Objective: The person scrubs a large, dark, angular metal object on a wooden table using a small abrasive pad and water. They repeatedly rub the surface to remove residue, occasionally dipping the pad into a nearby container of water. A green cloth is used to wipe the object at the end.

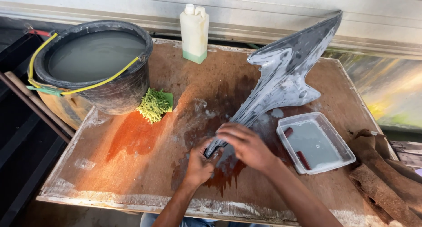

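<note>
Both hands work the near tip of a soapy grey angular plastic panel (281,73) lying mid-table.

The left hand (200,161) curls closed around the narrow tip; the right hand (246,144) presses flat over it; the panel looks stiff, light and slippery with suds, best gripped at its narrow end; a clear tray of cloudy water (327,163) sits right, a black bucket (114,95) far left.

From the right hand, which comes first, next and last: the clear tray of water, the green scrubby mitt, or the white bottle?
Measured from the right hand, head view:
1. Clear tray, just to its right.
2. Green mitt, off to the left beside the black bucket.
3. White bottle, at the table's far edge.
</note>
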